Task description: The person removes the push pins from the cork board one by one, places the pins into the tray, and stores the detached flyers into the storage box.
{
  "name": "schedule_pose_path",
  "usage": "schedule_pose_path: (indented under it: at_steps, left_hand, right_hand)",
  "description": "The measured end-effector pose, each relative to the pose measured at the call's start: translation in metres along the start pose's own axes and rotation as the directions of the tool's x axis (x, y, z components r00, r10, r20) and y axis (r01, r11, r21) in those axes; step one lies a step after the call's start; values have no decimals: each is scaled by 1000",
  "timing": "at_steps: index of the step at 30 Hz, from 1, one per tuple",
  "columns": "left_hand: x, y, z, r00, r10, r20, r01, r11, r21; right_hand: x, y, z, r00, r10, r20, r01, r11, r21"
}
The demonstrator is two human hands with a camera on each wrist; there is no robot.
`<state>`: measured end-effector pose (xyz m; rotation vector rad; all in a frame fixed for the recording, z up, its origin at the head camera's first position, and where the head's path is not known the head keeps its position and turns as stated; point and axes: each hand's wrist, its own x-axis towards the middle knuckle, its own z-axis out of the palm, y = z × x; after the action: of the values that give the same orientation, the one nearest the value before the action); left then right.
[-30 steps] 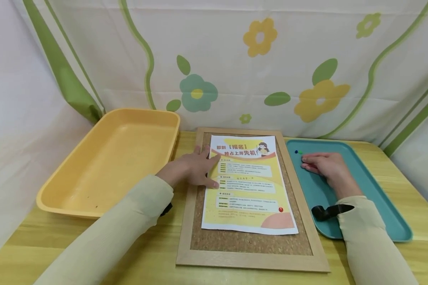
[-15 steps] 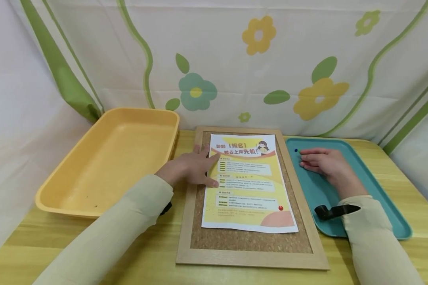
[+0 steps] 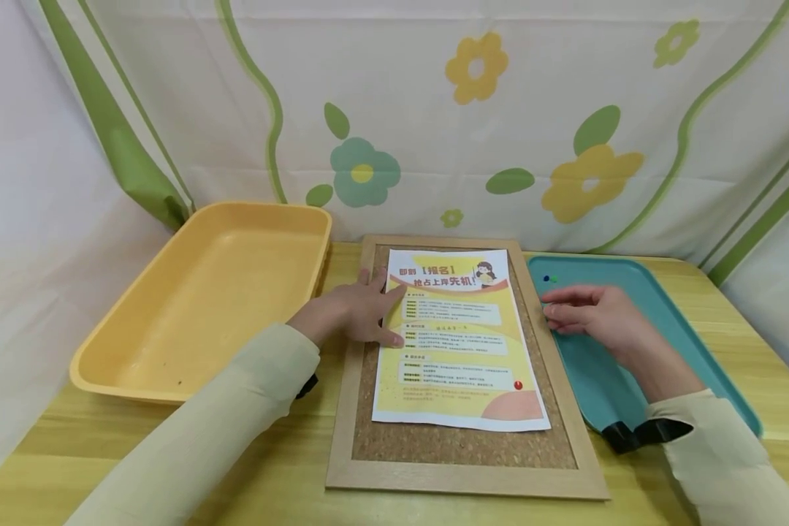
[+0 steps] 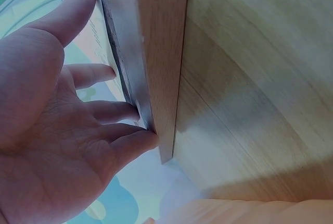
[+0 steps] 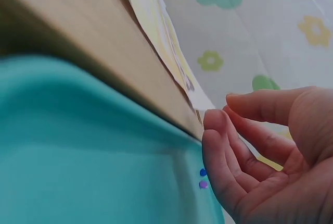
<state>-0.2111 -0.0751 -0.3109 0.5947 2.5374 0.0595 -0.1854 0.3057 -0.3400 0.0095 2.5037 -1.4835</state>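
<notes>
A printed yellow flyer (image 3: 456, 321) lies on a wood-framed cork board (image 3: 427, 446). My left hand (image 3: 361, 310) rests with spread fingers at its upper left edge. In the left wrist view the thumb (image 4: 78, 13) touches the paper side and other fingertips meet the frame edge. A red round-headed pin (image 3: 518, 386) sits in the flyer's lower right corner. My right hand (image 3: 595, 314) hovers at the board's right frame, over the teal tray (image 3: 605, 380), thumb and fingertips drawn close together. I cannot tell if a small pin is between them.
Two tiny pins, one blue (image 3: 546, 278) and one green (image 3: 554, 279), lie in the tray's far left corner. A deep yellow tub (image 3: 197, 292) stands left of the board. A flower-printed curtain (image 3: 434, 146) hangs behind the table.
My right hand has moved left and slightly toward me, from beside the pins in the tray to the board's right edge, uncovering the green pin. The left hand has stayed in place.
</notes>
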Motion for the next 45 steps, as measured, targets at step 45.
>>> schedule_pose_path:
  at_steps: [45]
  left_hand:
    - [1, -1, 1, 1000, 5, 1, -5, 1000, -30]
  right_hand:
    - [-57, -15, 48, 949, -49, 311, 113, 975, -192]
